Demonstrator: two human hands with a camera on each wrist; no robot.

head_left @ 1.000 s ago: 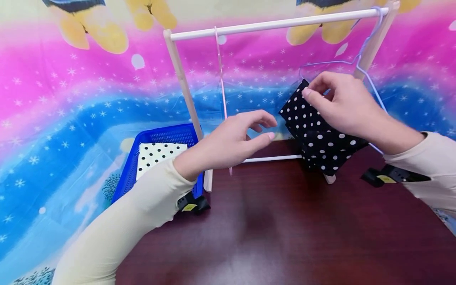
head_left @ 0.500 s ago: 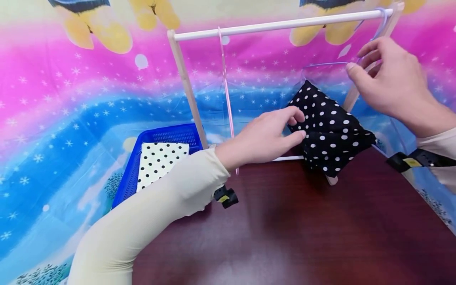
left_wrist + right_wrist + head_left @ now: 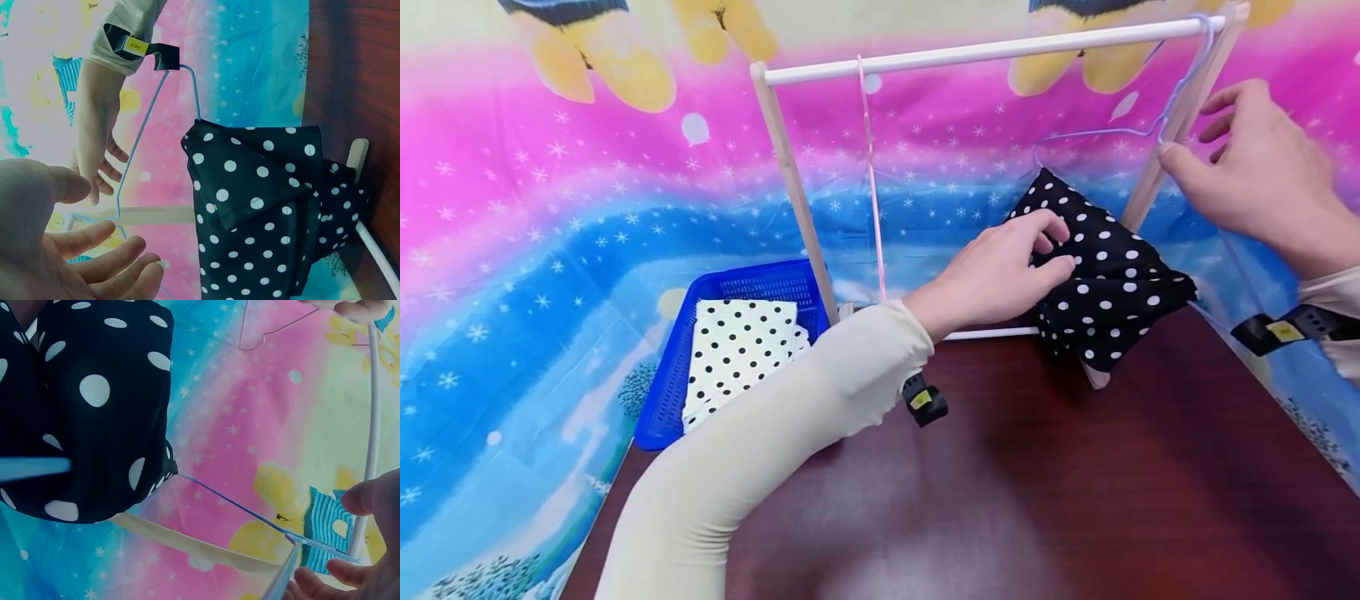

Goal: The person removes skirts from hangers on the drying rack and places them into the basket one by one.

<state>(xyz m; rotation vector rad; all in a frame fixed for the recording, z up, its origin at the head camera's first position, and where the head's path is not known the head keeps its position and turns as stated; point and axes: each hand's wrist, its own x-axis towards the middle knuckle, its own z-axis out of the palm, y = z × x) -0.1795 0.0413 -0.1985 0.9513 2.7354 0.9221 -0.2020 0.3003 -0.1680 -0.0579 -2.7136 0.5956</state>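
Note:
A black cloth with white dots (image 3: 1105,267) hangs folded on a lilac wire hanger (image 3: 1097,133), which is hooked at the right end of the rack's top rail. My left hand (image 3: 1000,271) overlaps the cloth in the head view; the left wrist view shows its fingers (image 3: 125,256) spread apart with a gap to the fabric. Beside the hanger's shoulder and the right post is my right hand (image 3: 1262,162), thumb and fingers parted. In the right wrist view the hanger's neck (image 3: 294,537) lies between thumb and fingers, and nothing is pinched.
The wooden rack (image 3: 790,179) has a white top rail (image 3: 985,54). A pink hanger (image 3: 872,175) hangs near its left end. To the left, a blue basket (image 3: 662,417) holds white cloth with black dots (image 3: 737,342). All stand on a dark red table (image 3: 1000,500).
My right hand has let go of the black cloth and moved right, past the hanger. My left hand has moved right to the front of the cloth. The cloth now hangs more spread out.

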